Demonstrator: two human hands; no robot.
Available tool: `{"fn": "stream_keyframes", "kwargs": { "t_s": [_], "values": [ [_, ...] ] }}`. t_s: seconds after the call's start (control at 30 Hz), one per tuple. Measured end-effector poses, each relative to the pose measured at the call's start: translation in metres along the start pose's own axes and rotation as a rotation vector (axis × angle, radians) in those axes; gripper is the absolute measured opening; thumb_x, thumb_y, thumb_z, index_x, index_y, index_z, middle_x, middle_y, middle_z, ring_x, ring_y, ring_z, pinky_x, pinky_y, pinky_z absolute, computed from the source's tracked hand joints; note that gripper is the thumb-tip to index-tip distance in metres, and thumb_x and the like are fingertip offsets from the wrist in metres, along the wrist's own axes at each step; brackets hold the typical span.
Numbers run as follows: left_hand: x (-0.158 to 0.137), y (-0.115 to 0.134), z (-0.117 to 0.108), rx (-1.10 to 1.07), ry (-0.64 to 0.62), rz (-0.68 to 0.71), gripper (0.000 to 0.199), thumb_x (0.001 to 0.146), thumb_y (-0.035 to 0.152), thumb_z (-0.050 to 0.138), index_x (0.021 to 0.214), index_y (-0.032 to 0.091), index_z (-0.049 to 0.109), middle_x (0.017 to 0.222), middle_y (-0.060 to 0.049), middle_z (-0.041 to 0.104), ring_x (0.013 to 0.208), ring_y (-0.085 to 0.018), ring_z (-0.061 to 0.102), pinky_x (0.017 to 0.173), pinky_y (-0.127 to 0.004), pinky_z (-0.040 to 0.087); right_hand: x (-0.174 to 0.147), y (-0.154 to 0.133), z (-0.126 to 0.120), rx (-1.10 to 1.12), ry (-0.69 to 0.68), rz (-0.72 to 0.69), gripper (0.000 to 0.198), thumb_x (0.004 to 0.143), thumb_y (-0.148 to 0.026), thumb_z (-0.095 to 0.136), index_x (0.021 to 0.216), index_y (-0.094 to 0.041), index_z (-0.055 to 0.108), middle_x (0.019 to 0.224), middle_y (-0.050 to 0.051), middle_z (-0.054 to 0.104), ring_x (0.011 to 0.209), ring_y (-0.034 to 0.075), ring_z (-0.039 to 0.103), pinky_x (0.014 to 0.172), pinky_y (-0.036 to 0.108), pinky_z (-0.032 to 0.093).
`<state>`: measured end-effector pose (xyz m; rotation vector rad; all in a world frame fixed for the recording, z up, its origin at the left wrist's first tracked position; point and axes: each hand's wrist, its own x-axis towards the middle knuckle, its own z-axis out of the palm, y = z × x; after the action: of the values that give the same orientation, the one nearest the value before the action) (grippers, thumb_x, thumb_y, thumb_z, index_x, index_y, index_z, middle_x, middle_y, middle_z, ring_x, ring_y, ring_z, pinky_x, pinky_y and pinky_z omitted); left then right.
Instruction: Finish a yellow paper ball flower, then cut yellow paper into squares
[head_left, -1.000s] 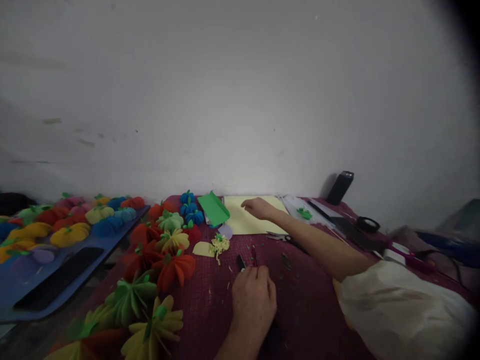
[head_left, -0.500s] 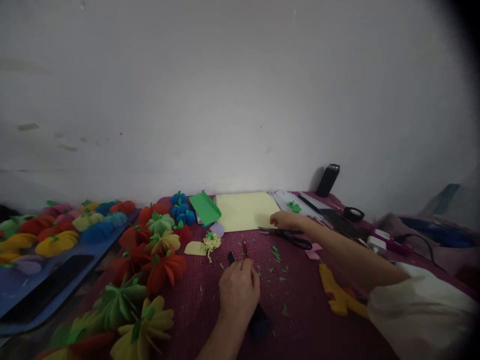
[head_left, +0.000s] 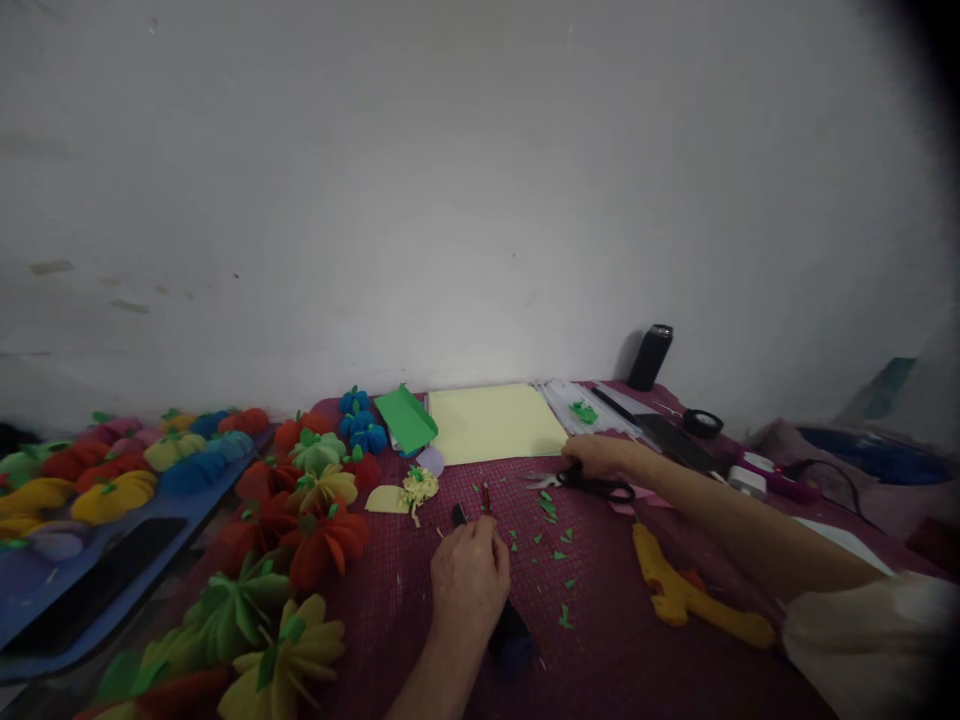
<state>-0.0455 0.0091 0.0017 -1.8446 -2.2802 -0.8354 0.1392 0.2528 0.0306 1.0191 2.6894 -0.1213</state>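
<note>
My left hand point(head_left: 469, 575) rests with curled fingers over a long black object point(head_left: 511, 635) that sticks out at both ends. A thin dark-red stick, perhaps a pencil point(head_left: 486, 498), points away beyond its knuckles. What those fingers hold is hidden. Farther off to the right, my right hand point(head_left: 592, 456) is closed on black-handled scissors point(head_left: 600, 486), their blades parted and pointing left. Small green scraps point(head_left: 549, 508) lie between the hands. A large pale yellow sheet point(head_left: 491, 425) is just beyond the right hand.
Several felt-like pumpkins point(head_left: 321, 555) crowd the left side, with more on a blue board point(head_left: 199, 525) beside a dark flat slab. A yellow glue gun point(head_left: 675, 590) lies at right. Behind it are black tape point(head_left: 703, 424) and a black can point(head_left: 651, 357) by the wall.
My right hand has moved right and nearer, from beyond the scissors onto them, and they have shifted slightly right. My left hand has stayed in about the same place.
</note>
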Motion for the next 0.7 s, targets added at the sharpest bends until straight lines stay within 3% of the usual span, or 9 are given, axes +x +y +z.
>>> {"fn": "stream_keyframes", "kwargs": {
  "t_s": [0.13,0.27,0.4,0.5,0.7],
  "values": [
    [-0.002,0.004,0.0,0.001,-0.018,0.019,0.018,0.081,0.018,0.043,0.081,0.023,0.06,0.072,-0.001,0.063,0.071,-0.017,0.058,0.066,-0.026,0.038,-0.001,-0.017,-0.014,0.094,-0.01,-0.025,0.013,0.059,-0.013,0.062,0.068,-0.015,0.069,0.072,0.009,0.068,0.069,0.02,0.06,0.063,0.027,0.04],
    [-0.002,0.004,-0.001,-0.023,-0.01,0.011,0.019,0.082,0.018,0.043,0.084,0.023,0.061,0.074,-0.001,0.063,0.071,-0.017,0.059,0.066,-0.027,0.039,0.034,-0.065,-0.032,0.247,0.091,-0.08,0.027,0.068,-0.013,0.056,0.091,-0.019,0.068,0.096,0.006,0.068,0.088,0.017,0.059,0.076,0.023,0.04],
    [-0.002,0.002,-0.002,-0.039,0.003,0.013,0.019,0.081,0.016,0.043,0.087,0.023,0.061,0.075,-0.001,0.064,0.071,-0.017,0.059,0.065,-0.026,0.039,0.08,-0.128,-0.031,0.423,0.127,-0.061,0.029,0.077,-0.018,0.052,0.105,-0.019,0.061,0.099,0.002,0.067,0.087,0.012,0.06,0.074,0.018,0.042],
    [-0.002,0.002,-0.003,-0.01,-0.001,-0.003,0.018,0.08,0.017,0.045,0.084,0.023,0.061,0.072,-0.001,0.063,0.069,-0.017,0.058,0.064,-0.026,0.039,0.106,-0.16,-0.023,0.516,0.053,0.029,0.024,0.086,-0.028,0.048,0.102,-0.013,0.058,0.088,0.004,0.065,0.073,0.013,0.061,0.066,0.026,0.048],
    [-0.003,0.005,-0.004,-0.013,-0.01,-0.001,0.018,0.081,0.017,0.044,0.085,0.023,0.061,0.074,-0.002,0.063,0.072,-0.017,0.059,0.065,-0.026,0.039,0.129,-0.192,-0.016,0.646,-0.087,0.122,0.028,0.086,-0.03,0.05,0.109,-0.014,0.053,0.108,0.007,0.055,0.089,0.018,0.057,0.075,0.037,0.049]
  ]
}}
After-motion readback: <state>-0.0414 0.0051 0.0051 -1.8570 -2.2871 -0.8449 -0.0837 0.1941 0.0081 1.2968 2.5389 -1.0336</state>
